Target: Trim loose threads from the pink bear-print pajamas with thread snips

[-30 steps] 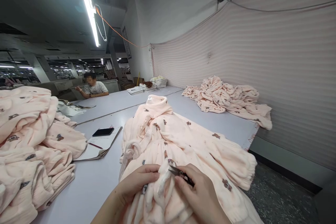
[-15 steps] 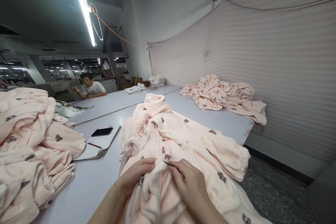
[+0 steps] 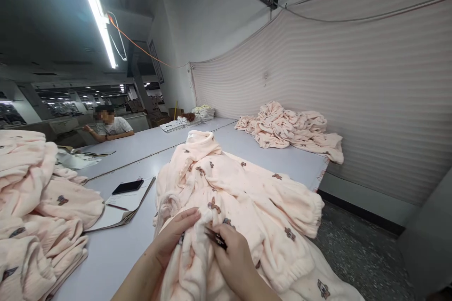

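A pale pink fleece garment (image 3: 240, 188) with small brown animal prints lies spread on the table, its collar away from me and one cuffed sleeve out to the right. My left hand (image 3: 174, 235) is closed on a bunched fold near the front of it. In my right hand (image 3: 233, 251) is a pair of dark thread snips (image 3: 216, 237). Their pointed tips are at the fold, close to my left fingertips. Whether the tips touch the cloth I cannot tell, and part of the snips is hidden by my fingers.
A heap of the same pink garments (image 3: 70, 202) is at the left; another pile (image 3: 282, 127) lies at the table's far right. A phone (image 3: 127, 186) and pencil rest on a paper pad (image 3: 136, 202). Across the table (image 3: 116, 240) sits a person (image 3: 113, 124).
My right hand has turned, and more of the snips shows now. Both hands appear slightly further left and lower, as the whole view has shifted. The left hand keeps hold of the fold.
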A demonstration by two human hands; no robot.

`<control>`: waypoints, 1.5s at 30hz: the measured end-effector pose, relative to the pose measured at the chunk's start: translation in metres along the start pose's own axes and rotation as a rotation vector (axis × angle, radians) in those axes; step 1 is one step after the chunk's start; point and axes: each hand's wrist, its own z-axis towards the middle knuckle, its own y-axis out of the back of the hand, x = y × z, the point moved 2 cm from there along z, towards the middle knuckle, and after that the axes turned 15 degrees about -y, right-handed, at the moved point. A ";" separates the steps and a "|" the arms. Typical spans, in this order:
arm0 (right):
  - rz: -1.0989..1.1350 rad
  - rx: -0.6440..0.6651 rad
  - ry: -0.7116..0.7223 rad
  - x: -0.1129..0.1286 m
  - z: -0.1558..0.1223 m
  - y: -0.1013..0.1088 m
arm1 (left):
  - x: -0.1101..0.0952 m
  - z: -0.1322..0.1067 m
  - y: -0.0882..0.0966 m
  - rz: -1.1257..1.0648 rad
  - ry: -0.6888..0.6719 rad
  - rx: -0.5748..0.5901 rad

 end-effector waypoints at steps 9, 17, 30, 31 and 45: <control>0.529 -0.082 -0.315 -0.013 -0.009 0.054 | -0.004 -0.008 -0.021 0.211 -0.006 0.061; 0.542 0.463 -0.232 0.008 -0.017 0.045 | 0.000 -0.010 -0.025 0.078 -0.039 0.082; -0.113 0.006 -0.078 -0.017 -0.025 0.008 | 0.004 0.000 0.003 0.032 -0.042 -0.131; -0.120 -0.009 -0.080 -0.016 -0.024 0.004 | 0.004 0.000 0.003 0.027 -0.045 -0.130; 0.106 -0.005 -0.219 -0.014 -0.009 -0.002 | 0.005 -0.004 -0.004 -0.012 -0.095 -0.114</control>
